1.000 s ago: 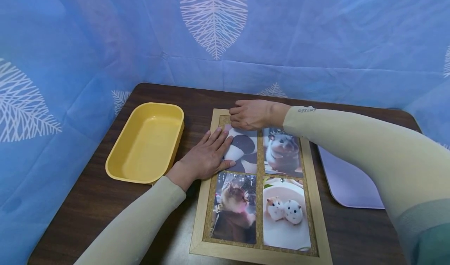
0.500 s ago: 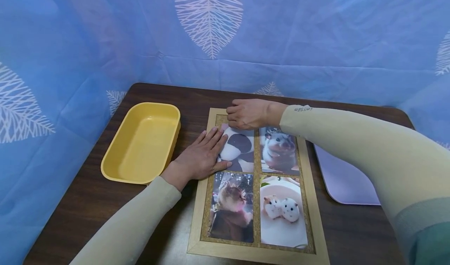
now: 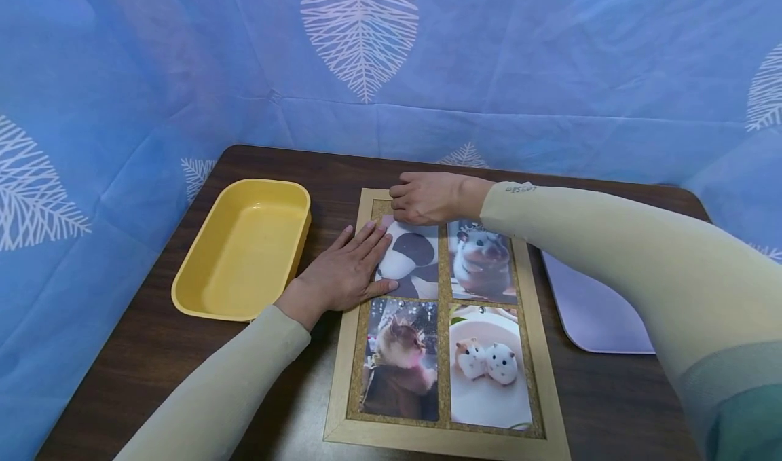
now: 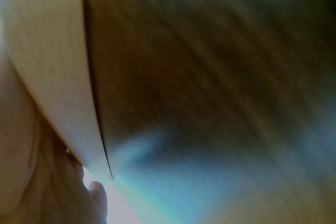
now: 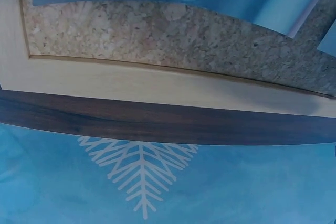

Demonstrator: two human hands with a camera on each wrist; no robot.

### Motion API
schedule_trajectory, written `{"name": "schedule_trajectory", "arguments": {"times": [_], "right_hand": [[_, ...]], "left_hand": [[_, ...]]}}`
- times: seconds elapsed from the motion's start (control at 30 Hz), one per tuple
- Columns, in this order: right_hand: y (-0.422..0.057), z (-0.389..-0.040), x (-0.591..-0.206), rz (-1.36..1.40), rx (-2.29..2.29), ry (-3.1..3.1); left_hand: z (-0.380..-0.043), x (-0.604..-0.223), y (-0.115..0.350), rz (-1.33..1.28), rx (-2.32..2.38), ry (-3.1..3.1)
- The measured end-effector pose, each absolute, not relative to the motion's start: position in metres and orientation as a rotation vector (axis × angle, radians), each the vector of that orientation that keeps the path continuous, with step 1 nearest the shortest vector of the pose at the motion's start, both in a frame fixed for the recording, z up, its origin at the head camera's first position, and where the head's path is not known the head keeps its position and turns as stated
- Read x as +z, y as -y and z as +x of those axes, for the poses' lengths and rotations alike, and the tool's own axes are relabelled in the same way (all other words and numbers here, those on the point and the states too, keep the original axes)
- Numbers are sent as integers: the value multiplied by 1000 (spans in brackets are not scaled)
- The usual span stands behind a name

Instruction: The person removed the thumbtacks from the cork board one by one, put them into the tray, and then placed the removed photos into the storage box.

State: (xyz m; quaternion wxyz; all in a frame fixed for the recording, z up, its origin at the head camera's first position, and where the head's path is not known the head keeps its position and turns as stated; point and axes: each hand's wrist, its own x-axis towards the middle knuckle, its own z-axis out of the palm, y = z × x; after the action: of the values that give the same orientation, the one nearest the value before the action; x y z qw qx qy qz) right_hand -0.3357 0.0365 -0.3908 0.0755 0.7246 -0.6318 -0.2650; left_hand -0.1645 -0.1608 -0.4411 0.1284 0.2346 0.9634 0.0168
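The left hand (image 3: pixel 339 272) is resting flat on the spotted photo (image 3: pixel 414 261), the right hand (image 3: pixel 430 197) covering its top, grip impossible to tell.

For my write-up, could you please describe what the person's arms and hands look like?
The left sleeve and right sleeve are pale cream and reach the wrists. The right bears a dark marking near its cuff, with green cloth higher up. The left hand and right hand are bare.

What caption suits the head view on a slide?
On a framed corkboard, the left hand rests spread on the upper-left photo; right hand covers part of its top edge.
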Motion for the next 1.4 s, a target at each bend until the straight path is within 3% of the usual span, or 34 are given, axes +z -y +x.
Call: {"name": "schedule_trajectory", "arguments": {"times": [1.4], "right_hand": [[-29, -338, -395, 2150, -854, 1924]], "left_hand": [[-165, -441, 161, 658, 22, -2784]]}}
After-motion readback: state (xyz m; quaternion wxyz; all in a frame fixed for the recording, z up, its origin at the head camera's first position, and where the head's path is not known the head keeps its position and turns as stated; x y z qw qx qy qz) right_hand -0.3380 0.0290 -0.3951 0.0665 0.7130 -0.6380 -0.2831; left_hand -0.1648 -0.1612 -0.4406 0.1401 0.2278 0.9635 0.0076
